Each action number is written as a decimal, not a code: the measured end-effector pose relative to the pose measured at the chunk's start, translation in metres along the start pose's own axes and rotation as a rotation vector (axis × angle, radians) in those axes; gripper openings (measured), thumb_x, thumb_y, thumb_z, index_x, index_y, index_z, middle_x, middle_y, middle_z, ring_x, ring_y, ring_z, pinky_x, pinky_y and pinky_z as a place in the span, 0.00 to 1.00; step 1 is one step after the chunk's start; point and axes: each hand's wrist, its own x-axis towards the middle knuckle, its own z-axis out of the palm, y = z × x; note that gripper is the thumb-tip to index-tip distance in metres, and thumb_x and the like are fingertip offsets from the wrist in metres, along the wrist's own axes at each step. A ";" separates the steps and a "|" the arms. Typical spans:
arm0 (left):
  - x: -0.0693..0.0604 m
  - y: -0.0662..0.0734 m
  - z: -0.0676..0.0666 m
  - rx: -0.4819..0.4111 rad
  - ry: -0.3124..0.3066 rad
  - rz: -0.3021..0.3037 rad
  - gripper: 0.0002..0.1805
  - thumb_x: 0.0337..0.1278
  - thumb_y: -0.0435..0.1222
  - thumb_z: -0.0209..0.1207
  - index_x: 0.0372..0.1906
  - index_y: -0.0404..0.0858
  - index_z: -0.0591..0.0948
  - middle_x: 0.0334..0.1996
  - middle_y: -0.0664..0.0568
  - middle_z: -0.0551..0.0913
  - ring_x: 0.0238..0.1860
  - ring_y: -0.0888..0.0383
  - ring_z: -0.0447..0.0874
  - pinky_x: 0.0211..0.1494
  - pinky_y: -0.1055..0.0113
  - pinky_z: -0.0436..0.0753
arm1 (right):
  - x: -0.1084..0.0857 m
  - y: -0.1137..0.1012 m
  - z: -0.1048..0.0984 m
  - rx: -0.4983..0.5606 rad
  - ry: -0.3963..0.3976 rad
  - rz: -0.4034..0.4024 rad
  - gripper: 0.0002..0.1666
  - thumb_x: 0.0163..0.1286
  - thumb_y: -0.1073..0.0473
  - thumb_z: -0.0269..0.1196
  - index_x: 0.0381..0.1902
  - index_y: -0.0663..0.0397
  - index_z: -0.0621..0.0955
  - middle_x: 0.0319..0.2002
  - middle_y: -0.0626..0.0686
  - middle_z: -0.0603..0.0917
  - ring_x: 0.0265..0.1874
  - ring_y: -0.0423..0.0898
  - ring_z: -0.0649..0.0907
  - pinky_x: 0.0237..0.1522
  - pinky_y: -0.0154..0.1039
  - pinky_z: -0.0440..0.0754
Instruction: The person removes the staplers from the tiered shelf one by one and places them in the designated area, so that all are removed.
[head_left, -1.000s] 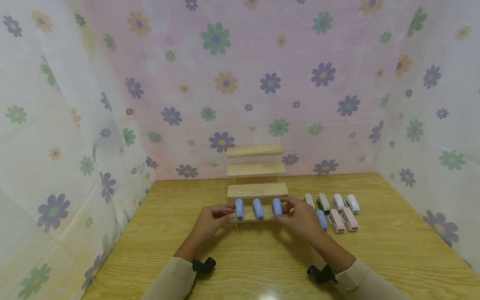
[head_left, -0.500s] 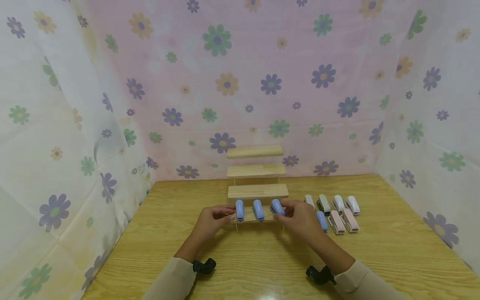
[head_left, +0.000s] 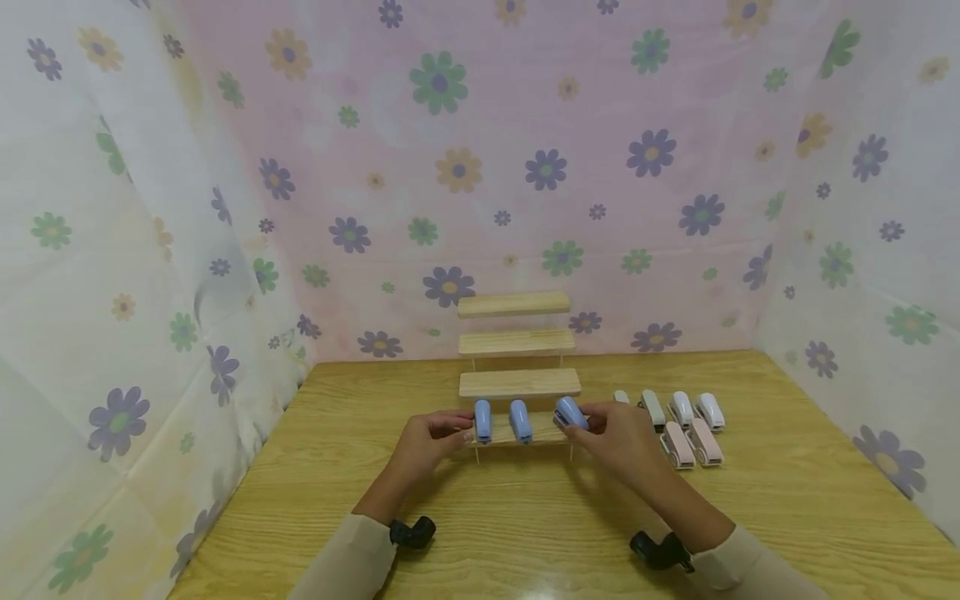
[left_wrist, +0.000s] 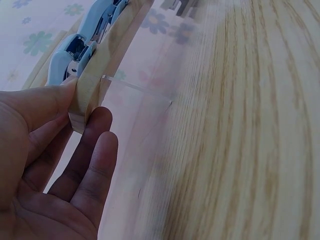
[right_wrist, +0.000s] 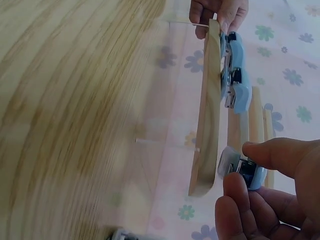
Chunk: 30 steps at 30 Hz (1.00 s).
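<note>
Three small blue staplers are at the lowest board [head_left: 542,432] of a stepped wooden display stand. The left stapler [head_left: 483,422] and middle stapler [head_left: 520,423] stand side by side on it. My left hand [head_left: 422,447] holds the board's left end, thumb close to the left stapler and fingers under the wood [left_wrist: 86,107]. At the right end, my right hand [head_left: 624,439] pinches the third blue stapler [head_left: 569,413] between thumb and fingers. That stapler is turned askew; in the right wrist view its pale base [right_wrist: 229,159] appears apart from the board.
Behind rise more boards, including the second [head_left: 519,383] and the top one [head_left: 513,305]. Right of the stand, white staplers [head_left: 708,412], a grey-green one [head_left: 652,409] and pink ones [head_left: 705,442] sit on the wooden table [head_left: 337,500]. Flowered cloth [head_left: 510,108] encloses the table.
My right hand has shifted rightward with the third blue stapler, which has turned from straight to slanted. Another blue stapler on the table is now hidden behind that hand. The left hand stays put.
</note>
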 end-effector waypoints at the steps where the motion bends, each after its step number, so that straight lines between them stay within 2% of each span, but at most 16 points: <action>1: 0.000 0.000 0.000 0.002 0.001 -0.002 0.10 0.63 0.38 0.71 0.47 0.42 0.91 0.60 0.50 0.86 0.60 0.50 0.85 0.49 0.72 0.85 | -0.001 0.001 -0.002 -0.012 0.003 0.000 0.25 0.64 0.49 0.76 0.54 0.57 0.88 0.36 0.53 0.92 0.33 0.45 0.90 0.27 0.37 0.85; 11: 0.001 0.000 0.000 0.020 0.002 -0.010 0.10 0.62 0.38 0.72 0.47 0.42 0.92 0.59 0.51 0.87 0.60 0.51 0.85 0.50 0.72 0.85 | -0.006 0.015 -0.024 -0.040 -0.001 0.002 0.27 0.65 0.51 0.75 0.55 0.63 0.87 0.36 0.56 0.92 0.32 0.46 0.89 0.21 0.34 0.82; 18: 0.000 0.002 0.000 -0.007 0.013 -0.012 0.09 0.62 0.37 0.72 0.46 0.41 0.91 0.59 0.50 0.87 0.60 0.50 0.85 0.51 0.71 0.85 | -0.008 0.025 -0.039 -0.115 0.030 0.008 0.27 0.65 0.50 0.74 0.55 0.63 0.87 0.35 0.56 0.92 0.32 0.49 0.90 0.19 0.37 0.80; 25: 0.000 0.001 0.000 -0.014 0.003 -0.025 0.10 0.63 0.36 0.71 0.47 0.41 0.91 0.60 0.51 0.86 0.60 0.50 0.85 0.49 0.71 0.85 | -0.014 0.036 -0.053 -0.095 0.025 0.039 0.30 0.66 0.49 0.74 0.57 0.65 0.85 0.38 0.58 0.92 0.34 0.49 0.90 0.21 0.35 0.82; 30: 0.000 0.003 0.000 -0.011 -0.002 -0.029 0.10 0.64 0.36 0.71 0.48 0.42 0.91 0.60 0.51 0.86 0.60 0.50 0.85 0.49 0.71 0.85 | -0.018 0.044 -0.062 -0.123 0.044 0.046 0.28 0.67 0.48 0.73 0.56 0.64 0.86 0.35 0.55 0.92 0.32 0.47 0.89 0.21 0.36 0.81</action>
